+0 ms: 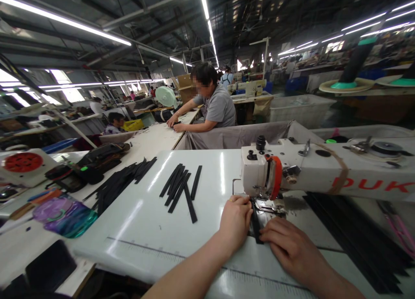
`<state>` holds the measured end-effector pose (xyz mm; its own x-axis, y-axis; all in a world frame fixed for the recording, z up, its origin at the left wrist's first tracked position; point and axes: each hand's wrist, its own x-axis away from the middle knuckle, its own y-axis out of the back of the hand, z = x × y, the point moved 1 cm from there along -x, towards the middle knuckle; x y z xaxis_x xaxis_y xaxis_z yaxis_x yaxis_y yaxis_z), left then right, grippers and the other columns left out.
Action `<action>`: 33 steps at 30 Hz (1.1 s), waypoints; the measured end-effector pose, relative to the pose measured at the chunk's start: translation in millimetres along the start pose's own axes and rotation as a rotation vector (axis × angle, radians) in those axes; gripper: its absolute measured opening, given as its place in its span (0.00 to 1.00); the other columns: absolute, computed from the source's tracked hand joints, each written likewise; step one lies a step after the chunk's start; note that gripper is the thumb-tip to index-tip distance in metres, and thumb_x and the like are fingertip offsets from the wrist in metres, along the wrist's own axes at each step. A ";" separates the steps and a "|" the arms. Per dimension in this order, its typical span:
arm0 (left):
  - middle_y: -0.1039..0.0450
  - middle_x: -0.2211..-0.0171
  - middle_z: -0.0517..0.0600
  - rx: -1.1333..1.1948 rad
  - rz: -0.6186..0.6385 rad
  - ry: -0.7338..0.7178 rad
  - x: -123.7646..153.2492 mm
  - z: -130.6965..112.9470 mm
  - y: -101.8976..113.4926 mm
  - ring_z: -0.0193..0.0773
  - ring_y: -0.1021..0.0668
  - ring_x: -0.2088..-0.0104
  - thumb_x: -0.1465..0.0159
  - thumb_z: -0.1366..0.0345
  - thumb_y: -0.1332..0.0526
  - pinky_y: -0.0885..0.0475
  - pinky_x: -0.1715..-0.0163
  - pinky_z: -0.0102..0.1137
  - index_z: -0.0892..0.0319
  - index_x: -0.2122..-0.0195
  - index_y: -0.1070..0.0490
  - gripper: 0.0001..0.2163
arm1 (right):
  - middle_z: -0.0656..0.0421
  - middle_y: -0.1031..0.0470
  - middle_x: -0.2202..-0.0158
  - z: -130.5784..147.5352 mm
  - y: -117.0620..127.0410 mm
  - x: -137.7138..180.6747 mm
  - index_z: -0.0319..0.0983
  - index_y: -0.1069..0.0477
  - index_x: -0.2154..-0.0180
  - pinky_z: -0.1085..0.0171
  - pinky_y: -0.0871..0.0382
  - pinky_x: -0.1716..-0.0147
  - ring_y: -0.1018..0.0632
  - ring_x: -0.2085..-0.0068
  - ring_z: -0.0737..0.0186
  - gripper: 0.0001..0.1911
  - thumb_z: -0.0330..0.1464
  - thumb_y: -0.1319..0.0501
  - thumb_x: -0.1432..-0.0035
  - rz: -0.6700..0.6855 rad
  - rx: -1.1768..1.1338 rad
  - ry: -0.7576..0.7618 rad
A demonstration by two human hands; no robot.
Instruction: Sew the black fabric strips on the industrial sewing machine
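Both forearms enter from the bottom edge and meet at the needle area of a white industrial sewing machine. Left hand lies knuckles up on the white tabletop, fingers curled down and pressing the left edge of a narrow black strip; it pins the strip rather than enclosing it. Right hand lies flat and loose on the other side, fingertips touching the same strip at its near end. The strip runs between the two hands, from beneath the presser foot toward the camera, and lies flat on the machine bed.

Left of the left hand, well apart, a loose batch of similar black strips lies fanned on the tabletop. Farther left, a longer heap of black strips lies beside a dark bag. Right of the right hand, under the machine arm, more black strips lie stacked.

Beyond the hands, a person in a grey shirt sits at the next table, both hands on its surface.
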<state>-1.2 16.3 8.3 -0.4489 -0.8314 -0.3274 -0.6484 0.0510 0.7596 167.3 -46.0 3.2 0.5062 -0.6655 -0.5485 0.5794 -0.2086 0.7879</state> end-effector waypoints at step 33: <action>0.24 0.61 0.54 -0.083 0.024 -0.078 -1.3 -4.1 0.3 0.43 0.26 0.57 0.32 0.73 0.48 0.28 0.53 0.38 0.61 0.67 0.26 0.12 | 0.53 0.26 0.55 -13.7 -12.6 -6.1 0.37 0.30 0.50 0.53 0.25 0.56 0.26 0.57 0.53 0.23 0.19 0.49 0.46 0.035 0.279 -0.026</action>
<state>1.7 15.1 11.2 -0.5126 -0.7845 -0.3490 -0.5852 0.0218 0.8106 165.6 -29.5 -7.1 0.5040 -0.6935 -0.5147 0.3620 -0.3715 0.8550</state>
